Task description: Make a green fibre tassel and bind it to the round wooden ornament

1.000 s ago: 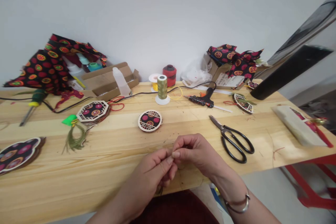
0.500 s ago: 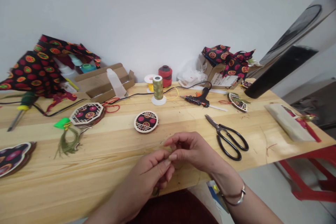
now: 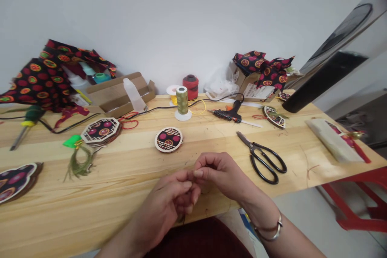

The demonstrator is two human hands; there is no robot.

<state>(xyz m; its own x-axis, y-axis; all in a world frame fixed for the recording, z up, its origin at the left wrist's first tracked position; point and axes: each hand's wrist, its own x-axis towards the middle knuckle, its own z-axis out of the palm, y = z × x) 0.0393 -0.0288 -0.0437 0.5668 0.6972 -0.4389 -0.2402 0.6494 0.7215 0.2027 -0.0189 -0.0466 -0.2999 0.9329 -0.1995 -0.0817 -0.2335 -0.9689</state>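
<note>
My left hand (image 3: 172, 201) and my right hand (image 3: 220, 175) meet at the near edge of the wooden table (image 3: 121, 185). Both have their fingers curled and pinched together where the fingertips touch. What they pinch is too small to make out; a thin dark strand hangs below the left hand. A bracelet (image 3: 269, 229) is on my right wrist. The nearest thing beyond the hands is a round wooden lattice ornament with dark patterned cloth (image 3: 168, 139). Black scissors (image 3: 263, 159) lie to the right of my right hand.
A green thread spool (image 3: 182, 102), red spool (image 3: 190, 86) and glue gun (image 3: 229, 115) stand further back. An octagonal ornament with green tassel (image 3: 99, 131), cardboard box (image 3: 119, 92), patterned cloth (image 3: 45, 74), screwdriver (image 3: 24, 125) lie left. A black roll (image 3: 323, 80) and white packet (image 3: 332, 141) sit right.
My left fingers have curled further in and dipped slightly, while my right hand stays pinched against them. The view shifted a little; nothing on the table has moved.
</note>
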